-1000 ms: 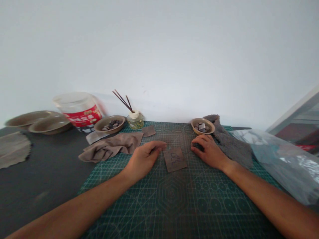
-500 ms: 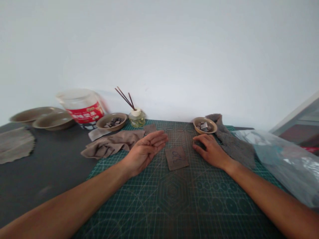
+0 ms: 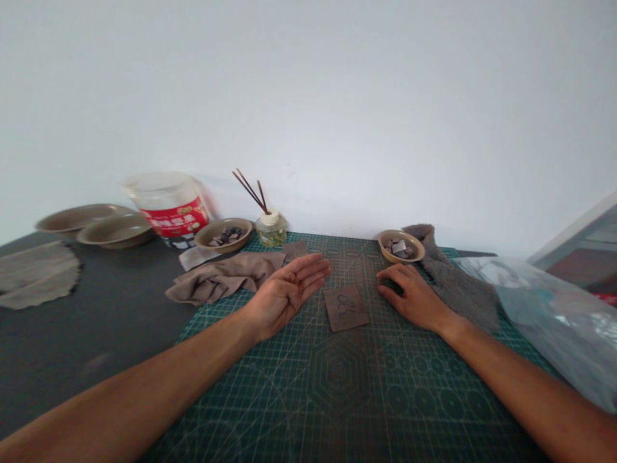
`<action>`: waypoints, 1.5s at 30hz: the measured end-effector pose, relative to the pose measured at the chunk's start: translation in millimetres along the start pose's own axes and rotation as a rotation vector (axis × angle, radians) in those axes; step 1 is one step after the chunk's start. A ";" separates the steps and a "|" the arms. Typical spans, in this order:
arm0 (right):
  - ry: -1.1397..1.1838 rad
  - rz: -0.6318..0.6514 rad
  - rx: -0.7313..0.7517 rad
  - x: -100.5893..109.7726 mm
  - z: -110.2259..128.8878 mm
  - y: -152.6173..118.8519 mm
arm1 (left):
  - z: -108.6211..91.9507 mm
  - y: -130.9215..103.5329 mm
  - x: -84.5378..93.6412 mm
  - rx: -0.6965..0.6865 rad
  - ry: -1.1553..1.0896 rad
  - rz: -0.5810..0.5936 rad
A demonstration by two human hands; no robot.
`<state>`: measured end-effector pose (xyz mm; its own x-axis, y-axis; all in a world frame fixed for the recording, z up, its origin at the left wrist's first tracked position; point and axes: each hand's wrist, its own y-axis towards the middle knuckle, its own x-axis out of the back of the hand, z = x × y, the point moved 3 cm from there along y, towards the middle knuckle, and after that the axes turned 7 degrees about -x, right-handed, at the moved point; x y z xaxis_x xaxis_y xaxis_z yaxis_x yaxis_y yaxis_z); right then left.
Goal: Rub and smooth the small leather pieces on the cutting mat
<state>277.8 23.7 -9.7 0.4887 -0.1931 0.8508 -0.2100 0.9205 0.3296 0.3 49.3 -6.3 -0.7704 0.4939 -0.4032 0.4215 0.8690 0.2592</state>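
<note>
A brown square piece (image 3: 346,308) with dark markings lies flat on the green cutting mat (image 3: 337,411). To its left, my left hand (image 3: 289,292) is held on edge with the palm showing, fingers stretched out and nothing in it. My right hand (image 3: 409,296) rests to the right of the square, thumb and fingers curved apart with a gap between them and nothing visible inside. Just beyond it sits a small bowl (image 3: 418,257) of grey and brown bits. A crumpled brown cloth (image 3: 202,287) lies behind my left forearm, beside a smaller brown square (image 3: 295,250).
At the back left stand a tub with a red label (image 3: 176,218), a bowl of dark pieces (image 3: 198,239), two shallow bowls (image 3: 116,241) and a reed diffuser (image 3: 270,231). A grey cloth (image 3: 463,292) and clear plastic (image 3: 554,321) lie right. Another cloth (image 3: 36,276) is far left.
The whole view has shifted slightly, so things appear a little further right. Both hands keep nearly the same pose and place beside the brown square.
</note>
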 end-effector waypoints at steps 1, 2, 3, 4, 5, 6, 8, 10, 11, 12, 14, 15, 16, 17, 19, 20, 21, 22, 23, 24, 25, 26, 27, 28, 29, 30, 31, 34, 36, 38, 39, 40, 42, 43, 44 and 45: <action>0.014 0.009 0.004 0.4 0.9 0.1 | 0.4 0.1 -0.4 -0.008 0.012 0.005; 0.033 0.020 0.006 1.0 2.8 0.1 | 0.6 0.0 -1.3 -0.018 0.026 0.015; 0.063 0.029 0.002 2.0 5.9 -0.2 | 0.2 -0.5 -2.8 -0.032 0.046 0.025; 0.107 0.038 -0.014 3.4 10.3 -1.0 | -0.7 -1.6 -5.1 -0.048 0.080 0.038; 0.165 0.054 -0.043 4.6 16.2 -2.4 | -2.2 -3.5 -8.2 -0.065 0.135 0.056; 0.241 0.076 -0.081 5.6 23.5 -4.5 | -4.5 -6.2 -12.1 -0.087 0.217 0.075; 0.437 0.159 -0.171 5.3 41.8 -11.2 | -10.4 -13.7 -22.1 -0.135 0.470 0.140; 0.672 0.247 -0.223 2.4 62.7 -20.1 | -17.9 -22.3 -33.7 -0.257 0.773 0.214; 0.792 0.298 -0.236 -0.3 72.6 -24.8 | -21.4 -26.3 -39.5 -0.343 0.874 0.256; 0.914 0.343 -0.246 -3.2 81.2 -29.3 | -23.9 -29.8 -45.0 -0.420 0.930 0.308; 1.133 0.425 -0.266 -10.0 93.2 -36.5 | -26.4 -34.6 -52.7 -0.550 0.980 0.400; 1.224 0.456 -0.280 -13.3 96.5 -39.0 | -26.7 -35.7 -54.8 -0.592 0.989 0.432; 1.299 0.480 -0.298 -16.3 98.2 -40.8 | -26.5 -36.0 -55.9 -0.623 0.998 0.452; 1.359 0.498 -0.316 -18.8 98.7 -41.9 | -26.3 -35.9 -56.3 -0.646 1.011 0.461; 1.443 0.531 -0.338 -22.4 98.3 -42.6 | -26.0 -35.2 -56.0 -0.677 1.041 0.469; 1.473 0.544 -0.341 -23.3 98.0 -42.5 | -25.9 -34.9 -55.7 -0.689 1.055 0.475; 1.496 0.560 -0.342 -23.9 97.8 -42.3 | -26.0 -34.8 -55.3 -0.703 1.067 0.479; 1.514 0.576 -0.343 -24.3 97.7 -42.2 | -26.3 -35.0 -55.0 -0.719 1.076 0.482; 1.525 0.591 -0.343 -24.6 97.8 -42.1 | -26.4 -35.2 -54.7 -0.733 1.085 0.488; 1.531 0.601 -0.342 -24.8 97.8 -42.0 | -26.5 -35.5 -54.5 -0.744 1.095 0.495; 1.530 0.606 -0.344 -25.0 97.6 -42.0 | -26.4 -35.8 -54.2 -0.753 1.105 0.503; 1.526 0.610 -0.343 -25.3 97.3 -42.0 | -26.3 -36.1 -54.0 -0.758 1.115 0.510; 1.522 0.610 -0.343 -25.6 96.9 -41.9 | -26.0 -36.3 -53.9 -0.759 1.124 0.517; 1.519 0.608 -0.343 -26.0 96.3 -41.9 | -25.7 -36.4 -53.8 -0.757 1.130 0.521; 1.517 0.605 -0.347 -26.4 95.6 -41.9 | -25.6 -36.4 -53.7 -0.756 1.134 0.521; 1.516 0.605 -0.353 -26.9 94.9 -41.9 | -25.6 -36.4 -53.8 -0.757 1.136 0.519; 1.518 0.606 -0.359 -27.3 94.2 -42.0 | -25.6 -36.5 -54.0 -0.757 1.137 0.516; 1.527 0.621 -0.375 -28.2 93.1 -42.7 | -25.6 -36.6 -54.9 -0.749 1.145 0.511; 1.529 0.634 -0.379 -28.4 92.8 -43.2 | -25.2 -36.5 -55.2 -0.730 1.154 0.510; 1.524 0.639 -0.377 -28.6 92.6 -43.4 | -24.8 -36.6 -55.2 -0.725 1.154 0.507; 1.523 0.639 -0.378 -28.7 92.5 -43.5 | -24.6 -36.7 -55.0 -0.726 1.154 0.504; 1.523 0.640 -0.377 -28.9 92.3 -43.4 | -24.3 -36.8 -54.9 -0.733 1.154 0.501; 1.529 0.639 -0.380 -29.4 92.0 -43.2 | -23.7 -36.9 -54.5 -0.742 1.161 0.493; 1.530 0.637 -0.382 -29.6 92.0 -43.0 | -23.4 -36.8 -54.3 -0.742 1.168 0.489; 1.531 0.635 -0.381 -29.6 92.0 -42.8 | -23.3 -36.8 -54.2 -0.743 1.171 0.486; 1.532 0.634 -0.377 -29.5 92.3 -42.5 | -23.1 -36.9 -54.3 -0.742 1.174 0.486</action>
<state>194.2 -41.1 -11.0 0.7695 0.4821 -0.4188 -0.5911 0.7859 -0.1814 15.5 -10.2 26.3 -0.7187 0.1044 0.6875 0.6895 0.2351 0.6851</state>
